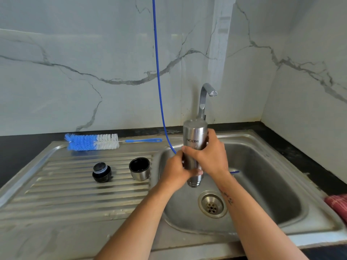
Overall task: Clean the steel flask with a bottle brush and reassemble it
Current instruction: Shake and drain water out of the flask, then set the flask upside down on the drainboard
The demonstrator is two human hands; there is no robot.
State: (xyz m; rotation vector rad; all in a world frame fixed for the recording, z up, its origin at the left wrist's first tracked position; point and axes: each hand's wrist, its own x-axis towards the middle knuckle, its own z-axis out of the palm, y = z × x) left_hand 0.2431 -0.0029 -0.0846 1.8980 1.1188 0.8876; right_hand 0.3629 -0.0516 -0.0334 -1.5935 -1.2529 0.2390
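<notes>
The steel flask (195,145) is held upside down over the sink basin (262,177), its open mouth pointing down and its printed lettering inverted. Both hands are on it. The left hand (176,172) has its grip curled round the lower part of the body, near the mouth, thumb across the front. The right hand (212,156) has its grip wrapped round the middle of the body from the right side, fingers closed across the front just above the left hand. The 2 hands touch one another on the flask.

Below the hands, on the basin floor, sits the drain (212,204). Directly behind the flask stands the tap (204,98). A blue hose (158,72) hangs down from above, passes behind the left hand and shows again just right of the right wrist.

To the left of the hands, on the ribbed draining board (75,194), stand 2 parts: the steel cup lid (139,168), open side up, nearer the hands, and the black stopper (102,172) further left. Beyond them, along the rear edge of the board, lies the bottle brush (93,142), bristles left, blue handle pointing toward the flask.

Far right of the hands, a red cloth (337,204) lies at the sink edge on the dark desk (300,156).
</notes>
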